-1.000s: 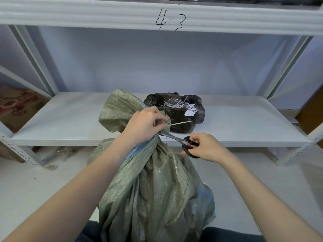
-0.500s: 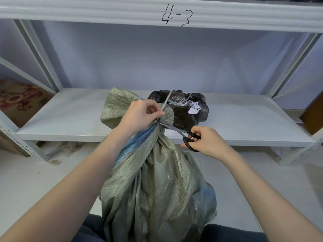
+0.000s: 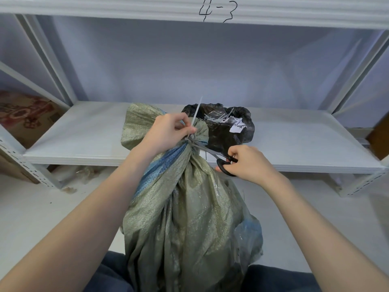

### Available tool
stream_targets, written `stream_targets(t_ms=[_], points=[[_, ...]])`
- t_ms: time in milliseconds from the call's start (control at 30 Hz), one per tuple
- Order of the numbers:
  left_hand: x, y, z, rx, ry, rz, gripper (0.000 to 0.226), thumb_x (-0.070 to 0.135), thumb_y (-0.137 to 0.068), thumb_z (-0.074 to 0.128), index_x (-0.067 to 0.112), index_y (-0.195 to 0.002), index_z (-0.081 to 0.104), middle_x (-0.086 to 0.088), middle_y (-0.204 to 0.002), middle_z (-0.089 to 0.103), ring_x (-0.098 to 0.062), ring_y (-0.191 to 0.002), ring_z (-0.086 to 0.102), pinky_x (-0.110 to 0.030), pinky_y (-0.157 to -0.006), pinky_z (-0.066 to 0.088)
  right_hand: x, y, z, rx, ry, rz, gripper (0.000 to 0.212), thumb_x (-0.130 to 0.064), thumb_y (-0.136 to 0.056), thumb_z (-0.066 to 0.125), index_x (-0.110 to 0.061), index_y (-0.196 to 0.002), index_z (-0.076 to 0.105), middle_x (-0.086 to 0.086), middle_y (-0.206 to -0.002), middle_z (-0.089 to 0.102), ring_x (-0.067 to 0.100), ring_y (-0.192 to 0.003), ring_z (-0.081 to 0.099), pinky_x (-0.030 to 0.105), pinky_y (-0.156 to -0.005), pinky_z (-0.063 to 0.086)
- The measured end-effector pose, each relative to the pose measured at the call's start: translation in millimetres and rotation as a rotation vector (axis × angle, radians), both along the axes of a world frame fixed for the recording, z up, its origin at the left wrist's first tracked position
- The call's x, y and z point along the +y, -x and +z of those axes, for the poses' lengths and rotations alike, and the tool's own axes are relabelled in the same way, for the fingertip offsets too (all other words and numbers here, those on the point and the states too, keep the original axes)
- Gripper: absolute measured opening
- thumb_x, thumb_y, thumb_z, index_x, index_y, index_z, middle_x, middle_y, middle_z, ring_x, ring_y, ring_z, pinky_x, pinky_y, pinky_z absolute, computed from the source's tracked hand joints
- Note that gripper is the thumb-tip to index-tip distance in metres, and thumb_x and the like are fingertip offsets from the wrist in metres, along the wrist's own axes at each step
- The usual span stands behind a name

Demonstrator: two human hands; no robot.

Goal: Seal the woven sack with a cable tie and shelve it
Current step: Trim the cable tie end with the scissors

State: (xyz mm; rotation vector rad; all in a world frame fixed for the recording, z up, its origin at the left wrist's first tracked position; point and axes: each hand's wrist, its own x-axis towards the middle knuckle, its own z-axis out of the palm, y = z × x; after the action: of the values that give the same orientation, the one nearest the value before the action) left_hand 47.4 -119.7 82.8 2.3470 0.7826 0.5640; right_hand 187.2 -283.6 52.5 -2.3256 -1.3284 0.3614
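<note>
A green woven sack [image 3: 185,218] stands on the floor in front of me, its neck bunched and cinched by a white cable tie [image 3: 194,116]. The tie's loose tail points up and away. My left hand [image 3: 166,133] pinches that tail just above the neck. My right hand [image 3: 246,163] grips black-handled scissors [image 3: 221,159], whose blades reach left to the tie at the sack's neck. The white metal shelf [image 3: 84,140] runs across behind the sack.
A bin lined with a black bag [image 3: 225,131] sits on the shelf behind the sack, holding cut tie ends and paper scraps. The beam above is marked "4-3" [image 3: 217,11]. A patterned cardboard box [image 3: 23,116] stands at the left. Grey floor lies around the sack.
My left hand has turned the tie's tail from pointing right to pointing up. The scissors have stayed at the sack's neck. My view has shifted slightly downward.
</note>
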Motion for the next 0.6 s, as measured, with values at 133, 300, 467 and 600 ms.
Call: stream_targets(t_ms=[133, 300, 467, 600], points=[[1.4, 1.8, 1.2, -0.008, 0.017, 0.028, 0.021, 0.036, -0.084, 0.065, 0.017, -0.076, 0.059, 0.000, -0.071, 0.070, -0.005, -0.064, 0.056, -0.021, -0.071, 0.039, -0.5, -0.1, 1.1, -0.003, 0.012, -0.001, 0.040, -0.045, -0.073, 0.072, -0.020, -0.057, 0.044, -0.006, -0.051, 0.044, 0.012, -0.052, 0.041, 0.027, -0.048, 0.032], [-2.1, 1.0, 5.7, 0.008, -0.004, 0.020, 0.024, 0.038, -0.082, 0.066, 0.015, -0.079, 0.063, -0.003, -0.079, 0.073, -0.012, -0.077, 0.064, -0.023, -0.078, 0.043, 3.1, 1.2, -0.2, -0.014, -0.026, -0.004, 0.040, -0.046, -0.073, 0.071, -0.020, -0.058, 0.045, -0.006, -0.053, 0.045, 0.017, -0.056, 0.043, 0.028, -0.051, 0.033], [-1.5, 0.2, 11.3, 0.056, -0.080, 0.013, 0.023, 0.050, -0.077, 0.066, 0.028, -0.074, 0.064, 0.009, -0.078, 0.071, -0.016, -0.085, 0.066, -0.043, -0.084, 0.053, 10.2, 4.1, 1.8, -0.060, -0.064, -0.006, 0.040, -0.039, -0.074, 0.069, -0.017, -0.057, 0.041, -0.003, -0.049, 0.038, 0.020, -0.053, 0.038, 0.029, -0.050, 0.031], [-3.5, 1.2, 16.2, 0.077, -0.122, 0.018, 0.024, 0.053, -0.076, 0.066, 0.030, -0.072, 0.063, 0.008, -0.080, 0.069, -0.016, -0.086, 0.064, -0.044, -0.082, 0.054, 15.3, 7.7, 4.6, -0.098, -0.102, 0.012, 0.035, -0.039, -0.075, 0.066, -0.017, -0.058, 0.044, -0.003, -0.051, 0.040, 0.025, -0.061, 0.040, 0.028, -0.050, 0.030]])
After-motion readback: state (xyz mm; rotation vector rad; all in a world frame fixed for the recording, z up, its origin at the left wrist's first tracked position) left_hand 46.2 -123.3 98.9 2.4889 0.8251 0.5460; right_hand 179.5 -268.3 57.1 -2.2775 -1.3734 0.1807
